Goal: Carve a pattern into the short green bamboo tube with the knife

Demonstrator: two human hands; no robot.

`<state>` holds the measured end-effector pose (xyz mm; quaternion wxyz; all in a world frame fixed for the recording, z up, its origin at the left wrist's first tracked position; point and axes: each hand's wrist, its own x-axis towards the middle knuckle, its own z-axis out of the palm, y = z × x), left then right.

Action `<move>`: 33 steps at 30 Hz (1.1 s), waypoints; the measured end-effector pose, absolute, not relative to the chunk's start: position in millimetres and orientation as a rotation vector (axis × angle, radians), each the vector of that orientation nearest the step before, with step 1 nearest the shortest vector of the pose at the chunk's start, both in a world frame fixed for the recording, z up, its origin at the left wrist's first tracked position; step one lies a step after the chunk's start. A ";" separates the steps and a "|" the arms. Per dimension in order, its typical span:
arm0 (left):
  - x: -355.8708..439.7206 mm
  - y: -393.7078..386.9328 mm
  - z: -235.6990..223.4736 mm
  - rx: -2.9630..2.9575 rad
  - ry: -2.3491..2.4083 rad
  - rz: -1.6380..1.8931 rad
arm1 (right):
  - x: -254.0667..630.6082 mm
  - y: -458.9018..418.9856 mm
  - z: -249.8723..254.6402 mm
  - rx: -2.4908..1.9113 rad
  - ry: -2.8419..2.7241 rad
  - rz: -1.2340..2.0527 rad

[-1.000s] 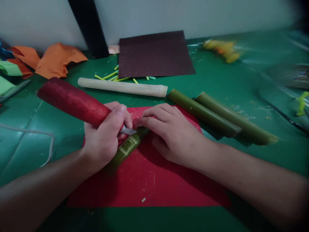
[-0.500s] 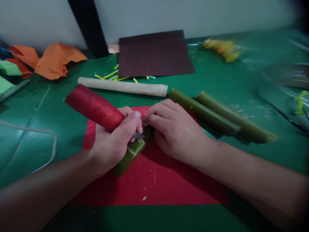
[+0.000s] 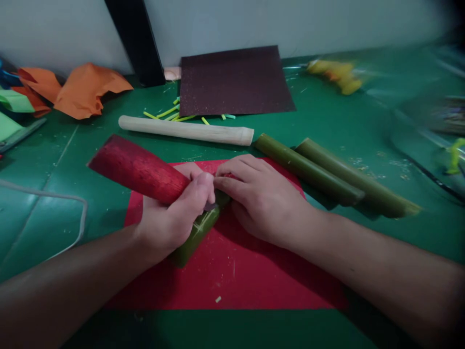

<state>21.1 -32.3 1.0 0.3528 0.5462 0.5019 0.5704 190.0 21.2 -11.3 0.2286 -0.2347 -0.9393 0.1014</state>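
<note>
My left hand [image 3: 178, 208] is closed around the thick red handle of a carving knife [image 3: 138, 169]. Its short dark blade shows just past the thumb, against a piece of green bamboo [image 3: 198, 237]. Pale lines are cut into the bamboo's skin near the blade. My right hand [image 3: 259, 198] is closed on the far end of the same bamboo, its fingertips close to my left thumb; the end under the fingers is hidden. The bamboo lies slanted over a red sheet [image 3: 250, 281] sprinkled with fine shavings.
A pale bamboo stick [image 3: 185, 132] lies beyond my hands. Two green bamboo pieces [image 3: 308, 169] rest at right. Farther back are a dark brown sheet [image 3: 236, 82], yellow-green strips [image 3: 169, 112], orange paper [image 3: 87, 89] and a yellow object [image 3: 336, 75]. A pale cord [image 3: 82, 213] lies at left.
The knife's red handle has swung down and slightly left, and less of the blade shows. My right hand has shifted slightly, its fingers still on the bamboo.
</note>
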 end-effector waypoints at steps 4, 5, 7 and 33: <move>19.2 -30.8 0.1 1.508 1.303 1.511 | 190.0 22.0 -12.9 -0.624 -2.598 0.300; 18.8 -30.5 0.1 1.529 1.301 1.503 | 190.0 22.2 -12.9 -0.621 -2.590 0.304; 18.4 -30.3 0.2 1.552 1.298 1.489 | 189.8 22.6 -12.7 -0.625 -2.577 0.314; 10.9 -35.3 -1.1 1.664 1.090 1.238 | 192.9 23.9 -17.3 -0.486 -2.564 0.377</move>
